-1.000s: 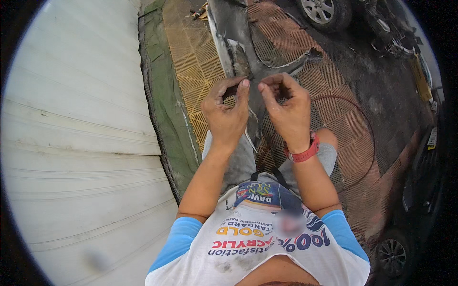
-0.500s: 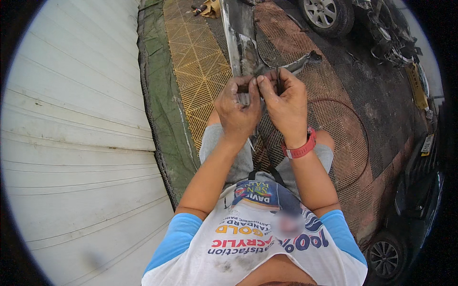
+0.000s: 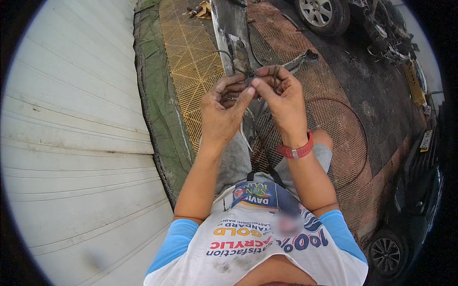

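A thin dark wire (image 3: 275, 78) runs through the fingers of both hands, and a loop of it sticks out to the left. My left hand (image 3: 224, 109) pinches it between thumb and fingertips. My right hand (image 3: 281, 97), with a red watch on the wrist, pinches it too, its fingertips almost touching the left ones. The small dark bit between the fingertips is partly hidden. Just beyond and beneath the hands lies a long, scuffed white and black car body part (image 3: 234, 28), reaching from between my knees to the far edge, with an arm branching right.
A white ribbed wall (image 3: 76, 128) rises at the left, with green sheeting (image 3: 164, 95) along its foot. Yellow, red and black grid tiles (image 3: 186, 52) cover the floor. A thin hose (image 3: 365, 138) curves at right. Farther right are a car wheel (image 3: 317, 12) and a dark car (image 3: 415, 190).
Both hands have shifted slightly left, and the left hand's fingers have spread a little. A loop of the wire now shows beyond the left hand.
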Motion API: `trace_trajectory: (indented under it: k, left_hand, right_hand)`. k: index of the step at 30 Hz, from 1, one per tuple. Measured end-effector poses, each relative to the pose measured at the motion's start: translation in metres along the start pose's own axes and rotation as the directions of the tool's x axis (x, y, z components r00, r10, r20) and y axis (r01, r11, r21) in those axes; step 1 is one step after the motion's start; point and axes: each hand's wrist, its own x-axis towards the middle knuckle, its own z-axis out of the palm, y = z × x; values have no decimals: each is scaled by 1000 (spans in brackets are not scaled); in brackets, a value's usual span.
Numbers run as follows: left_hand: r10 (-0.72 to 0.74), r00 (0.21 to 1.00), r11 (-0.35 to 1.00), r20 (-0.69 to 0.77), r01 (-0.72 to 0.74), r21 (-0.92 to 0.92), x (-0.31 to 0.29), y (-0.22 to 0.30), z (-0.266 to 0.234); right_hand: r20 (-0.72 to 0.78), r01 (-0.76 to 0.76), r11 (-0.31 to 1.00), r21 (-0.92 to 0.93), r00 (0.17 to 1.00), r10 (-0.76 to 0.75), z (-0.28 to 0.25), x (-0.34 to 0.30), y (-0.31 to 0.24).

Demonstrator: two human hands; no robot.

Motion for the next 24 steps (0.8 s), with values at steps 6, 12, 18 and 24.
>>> trace_trajectory:
  k: [6, 12, 18, 24]
  left_hand:
    - [24, 999, 933, -21, -15, 359, -4, 38, -7]
    - [420, 883, 532, 211, -428, 730, 16, 50, -16]
    - [455, 804, 385, 383, -565, 730, 36, 61, -15]
    - [267, 947, 717, 179, -319, 619, 19, 59, -8]
  right_hand:
    - [61, -30, 996, -81, 998, 35, -10, 15, -5]
    - [184, -100, 995, -24, 978, 103, -22, 30, -3]
    - [248, -204, 968, 144, 955, 165, -28, 37, -3]
    - [214, -212, 968, 138, 960, 180, -29, 38, 3]
